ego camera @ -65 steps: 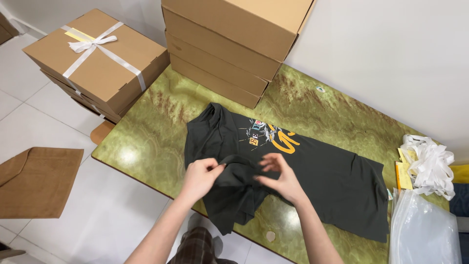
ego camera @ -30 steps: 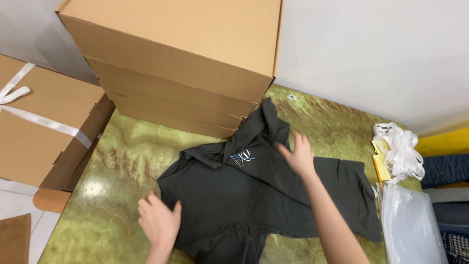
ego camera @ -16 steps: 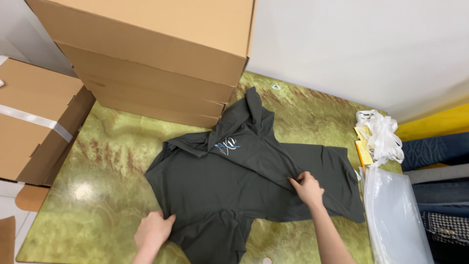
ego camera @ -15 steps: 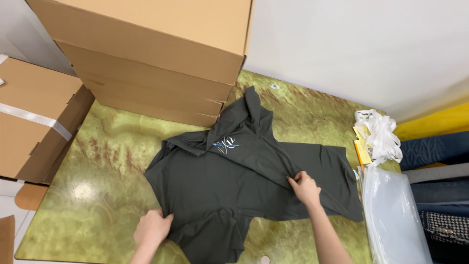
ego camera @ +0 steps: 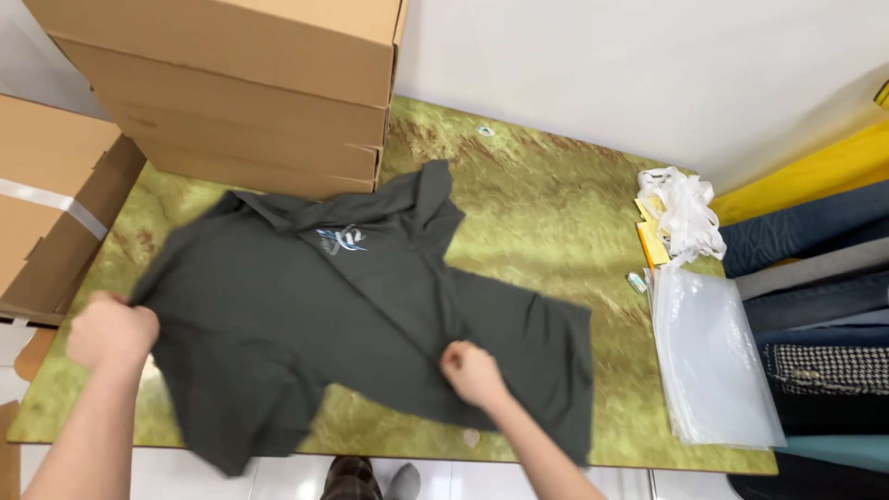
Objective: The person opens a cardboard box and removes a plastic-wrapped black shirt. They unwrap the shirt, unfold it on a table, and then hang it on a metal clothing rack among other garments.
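Note:
A dark grey polo shirt point(ego camera: 343, 315) with a small light emblem on the chest lies spread on a green-yellow marbled table point(ego camera: 528, 204). My left hand point(ego camera: 111, 331) is closed on the shirt's left edge near the sleeve. My right hand point(ego camera: 472, 370) presses on the shirt's lower middle, fingers curled onto the fabric. The shirt's collar points toward the stacked boxes.
Stacked cardboard boxes point(ego camera: 241, 83) stand at the table's back left, another taped box point(ego camera: 46, 204) to the left. Clear plastic bags point(ego camera: 713, 361) and a bundle of white ties point(ego camera: 685, 208) with yellow tags lie at the right. Rolled fabrics point(ego camera: 815, 278) sit beyond the right edge.
My left hand moved from the shirt's bottom to its left edge and gripped it. My right hand slid left along the shirt. The shirt has shifted and spread wider.

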